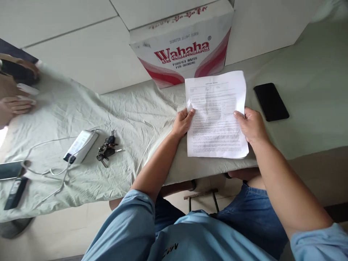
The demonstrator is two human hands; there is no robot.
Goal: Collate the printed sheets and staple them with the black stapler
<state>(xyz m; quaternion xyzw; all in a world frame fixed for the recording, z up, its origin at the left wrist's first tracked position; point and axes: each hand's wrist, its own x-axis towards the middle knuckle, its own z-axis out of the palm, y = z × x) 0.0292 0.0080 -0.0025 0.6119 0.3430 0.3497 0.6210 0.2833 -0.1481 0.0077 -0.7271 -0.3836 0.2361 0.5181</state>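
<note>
White printed paper [216, 116] is what we've got in both hands, lying flat on the cloth-covered tabletop [304, 119] right at its near edge, its bottom margin about level with that edge. Our left hand [182, 122] pinches the sheet's left margin, thumb on top, fingers curled narrow under or beside it (can't see the fingertips). Our right hand [251, 125] does the same on the right margin, thumb lying across the paper, the rest of the fingers loosely bent behind the edge. Both forearms come up from our lap at a slant, elbows out, wrists roughly level with the table edge.

Just behind the sheet's top edge sits a Wahaha water carton [185, 45], touching or nearly touching the paper. A black phone [271, 101] lies face down near the right hand, apart from the sheet. Toward the left side of the tabletop, well apart from us, there's a bunch of keys [107, 149], a white power brick [81, 146] with its cable, and a dark remote-like thing [15, 193] near the front left corner. Someone else's hand [17, 105] rests at the far left edge. Between the keys and our left hand the cloth is wrinkled but open.
</note>
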